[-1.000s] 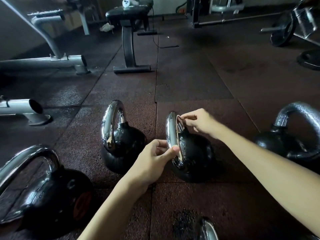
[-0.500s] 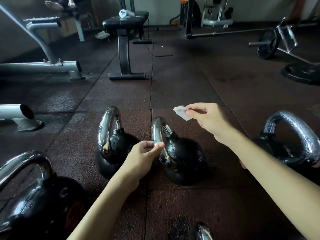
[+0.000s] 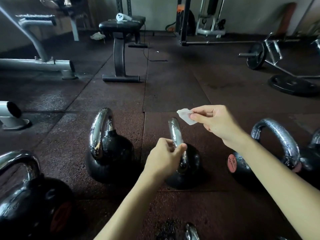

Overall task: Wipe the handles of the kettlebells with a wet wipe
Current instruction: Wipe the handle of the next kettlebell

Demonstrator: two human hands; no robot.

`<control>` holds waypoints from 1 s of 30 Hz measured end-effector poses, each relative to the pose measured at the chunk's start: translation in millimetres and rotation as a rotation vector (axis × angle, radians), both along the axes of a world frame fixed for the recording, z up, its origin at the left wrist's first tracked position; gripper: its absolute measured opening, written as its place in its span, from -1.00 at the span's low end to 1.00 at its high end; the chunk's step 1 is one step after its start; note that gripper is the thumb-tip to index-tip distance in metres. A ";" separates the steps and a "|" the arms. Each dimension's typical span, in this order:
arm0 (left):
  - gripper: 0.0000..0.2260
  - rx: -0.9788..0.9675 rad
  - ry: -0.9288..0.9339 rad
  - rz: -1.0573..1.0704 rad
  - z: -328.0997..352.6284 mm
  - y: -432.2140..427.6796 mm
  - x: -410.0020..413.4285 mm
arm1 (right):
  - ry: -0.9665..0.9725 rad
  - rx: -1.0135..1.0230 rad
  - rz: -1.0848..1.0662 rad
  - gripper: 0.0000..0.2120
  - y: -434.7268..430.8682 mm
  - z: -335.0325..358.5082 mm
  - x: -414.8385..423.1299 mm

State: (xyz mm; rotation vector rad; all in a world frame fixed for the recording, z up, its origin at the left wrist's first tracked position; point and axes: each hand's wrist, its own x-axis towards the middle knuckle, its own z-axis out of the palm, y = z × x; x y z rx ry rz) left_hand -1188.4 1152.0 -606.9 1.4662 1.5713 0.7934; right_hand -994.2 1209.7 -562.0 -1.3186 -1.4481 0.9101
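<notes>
Dark speckled rubber floor tiles [image 3: 173,94] are stretching back to a pale wall [image 3: 155,9]. A black padded bench [image 3: 121,25] is standing mid-room, a grey machine frame [image 3: 34,64] is lying left, and 1 weight plate [image 3: 292,84] is resting flat at right.

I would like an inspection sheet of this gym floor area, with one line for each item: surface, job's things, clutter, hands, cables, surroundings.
Surface: dark rubber floor tiles, speckled, seams visible.
Job's things: wet wipe, small; middle kettlebell upright, with chrome handle; left kettlebell and right kettlebell stand beside it.
Clutter: crumpled cloth on the floor by the bench; white object on the bench seat.
Hands: left hand grips the handle low down; right hand pinches the wipe near the handle top, seemingly off it.
Cables: one dark cable on the floor beside the bench.
Surroundings: weight plate flat on the floor; machine frame at left.
</notes>
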 end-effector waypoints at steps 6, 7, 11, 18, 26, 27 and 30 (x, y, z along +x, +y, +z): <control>-0.55 -0.009 0.201 -0.145 9.2 -15.2 58.3 | 0.002 -0.070 -0.035 -0.91 -15.8 17.5 37.8; -0.55 0.000 0.232 -0.128 9.6 -17.3 59.6 | 0.010 -0.095 -0.029 -0.90 -18.7 19.9 42.1; -0.49 0.074 0.276 -0.058 9.8 -16.6 32.4 | -0.028 -0.138 0.070 -0.89 -25.8 28.0 43.2; -0.77 0.328 -0.346 -0.067 38.4 -9.7 0.9 | -0.174 -0.093 0.254 -0.95 -27.3 36.7 15.7; -0.95 0.464 -0.263 0.075 24.8 -22.5 -4.1 | -0.829 0.147 0.193 -0.56 -5.9 36.6 18.8; -0.95 0.530 -0.153 0.066 20.4 -28.8 -1.6 | -1.030 0.175 0.227 -0.45 0.1 36.5 20.1; -0.88 0.803 0.230 -0.056 7.0 -37.8 7.9 | -1.258 0.145 0.367 -0.35 11.9 31.9 20.2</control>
